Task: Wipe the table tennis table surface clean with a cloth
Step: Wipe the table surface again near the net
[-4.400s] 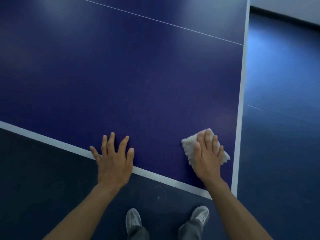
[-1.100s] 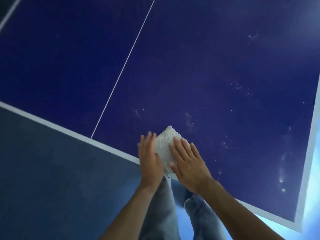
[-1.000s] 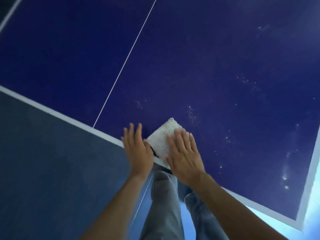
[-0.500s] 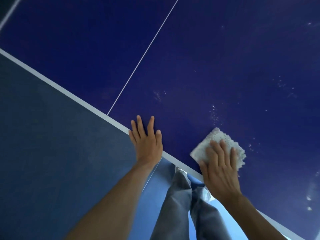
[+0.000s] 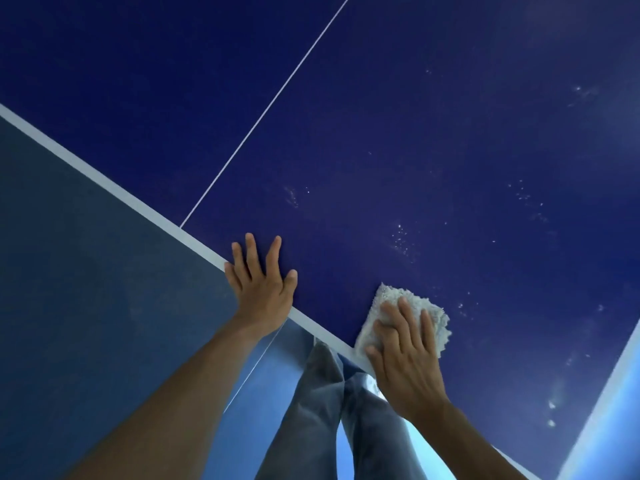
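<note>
The right hand (image 5: 403,358) is pressed flat, fingers straight, on the cloth (image 5: 437,325) at the near edge of the bench (image 5: 450,133), the left hand (image 5: 263,289) is spread empty on that edge, and, white specks (image 5: 401,237) being scattered beyond, much wiping is judged undone.

Table top: your table top (image 5: 415,133) is a deep navy blue that leans toward violet, plain and unpatterned.
Edge stripe: you see a broad white edge stripe (image 5: 104,181) along its near border, and the same white along the right side.
Centre line: a thin white centre line (image 5: 270,105) crosses the blue in front of you.
Specks: small white specks (image 5: 401,237) dot the blue on your right in loose clusters.
Cloth: your cloth (image 5: 433,317) is white with a nubbly, looped texture.
Floor: the floor (image 5: 86,306) on your left is a dull grey-blue; by your legs it turns a bright light blue.
Trousers: your trousers (image 5: 311,410) are plain grey.
</note>
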